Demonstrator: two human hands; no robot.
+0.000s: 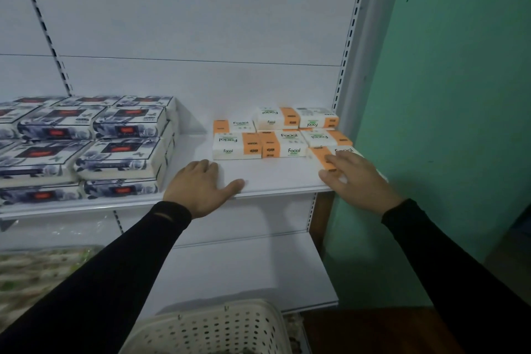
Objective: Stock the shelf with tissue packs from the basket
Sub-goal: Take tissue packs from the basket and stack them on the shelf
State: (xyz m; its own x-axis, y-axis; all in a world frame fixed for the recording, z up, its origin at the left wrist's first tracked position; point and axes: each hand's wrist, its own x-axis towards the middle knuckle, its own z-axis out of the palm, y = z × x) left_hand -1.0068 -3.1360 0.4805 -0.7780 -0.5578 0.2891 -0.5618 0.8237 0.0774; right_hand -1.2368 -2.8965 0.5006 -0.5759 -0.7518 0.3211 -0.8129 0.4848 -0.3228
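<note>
Right of centre on the white shelf (pixel 275 178), the right hand (pixel 356 178) lies flat, fingers straight, on an orange-and-white tissue pack (pixel 324 155) beside its stacked fellows (pixel 275 135); the left hand (pixel 201 187) rests open on the shelf edge, blue floral packs (pixel 94 138) crowd centre left, the basket (pixel 218 327) sits bottom centre

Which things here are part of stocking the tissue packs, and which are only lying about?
Part of the job:
- orange-and-white tissue packs on the shelf
- the pack under the right hand
- left hand, resting on the shelf
- white basket below

Only lying about:
- blue floral packs, stacked at the left
- lower shelf
- green wall
</note>
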